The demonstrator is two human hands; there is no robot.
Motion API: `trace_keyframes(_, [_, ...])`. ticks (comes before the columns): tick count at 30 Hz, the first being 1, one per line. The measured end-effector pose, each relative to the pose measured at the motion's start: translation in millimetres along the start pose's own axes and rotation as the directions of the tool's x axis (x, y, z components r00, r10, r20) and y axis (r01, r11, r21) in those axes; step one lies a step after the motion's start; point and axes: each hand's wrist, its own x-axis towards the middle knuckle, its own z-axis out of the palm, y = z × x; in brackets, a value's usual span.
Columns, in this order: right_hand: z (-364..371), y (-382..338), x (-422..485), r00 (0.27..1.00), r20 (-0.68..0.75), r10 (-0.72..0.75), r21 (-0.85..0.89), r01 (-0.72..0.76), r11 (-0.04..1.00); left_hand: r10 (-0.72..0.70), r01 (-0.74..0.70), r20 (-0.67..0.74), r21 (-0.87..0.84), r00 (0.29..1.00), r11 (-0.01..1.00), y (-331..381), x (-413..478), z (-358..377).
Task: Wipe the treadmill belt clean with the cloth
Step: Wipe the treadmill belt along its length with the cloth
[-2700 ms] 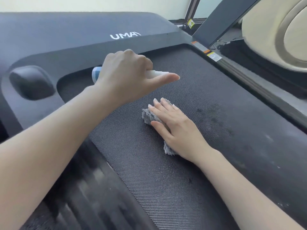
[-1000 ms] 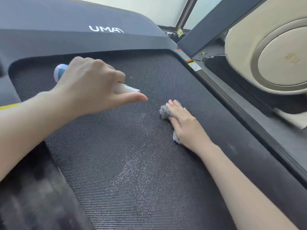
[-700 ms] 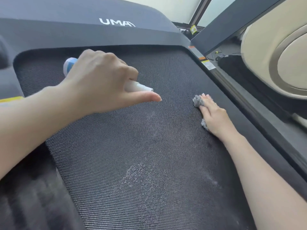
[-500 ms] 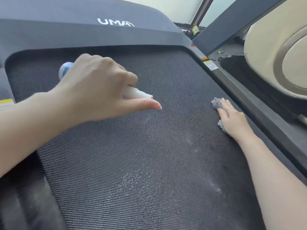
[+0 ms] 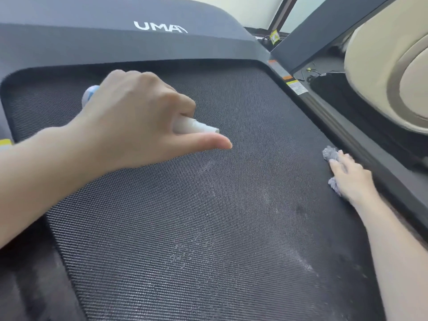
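The dark textured treadmill belt (image 5: 185,216) fills the middle of the view, with pale damp patches near its centre and lower right. My right hand (image 5: 349,177) presses a crumpled grey cloth (image 5: 330,154) flat on the belt at its right edge. My left hand (image 5: 136,121) hovers over the belt's upper left, closed around a small white spray bottle (image 5: 196,127) with a blue and white base, nozzle pointing right, thumb stretched out beneath it.
The grey motor cover (image 5: 115,38) with a white logo lies across the far end. A dark side rail (image 5: 361,144) with warning labels runs along the right. Beyond it stand a beige machine (image 5: 389,66) and a dark upright post (image 5: 324,31).
My right hand has slid the cloth rightward across the belt, from the middle to the right edge. My left hand has stayed over the upper left with the bottle.
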Motion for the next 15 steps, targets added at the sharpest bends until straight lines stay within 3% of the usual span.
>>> trace_keyframes(9, [10, -58, -69, 0.955, 0.047, -0.295, 0.088, 0.29, 0.953, 0.056, -0.053, -0.044, 0.063, 0.997, 0.997, -7, -5, 9])
trace_keyframes(15, [23, -94, -125, 0.85, 0.064, -0.523, 0.179, 0.505, 0.844, 0.105, -0.1, -0.06, 0.086, 0.993, 0.991, -5, -7, 9])
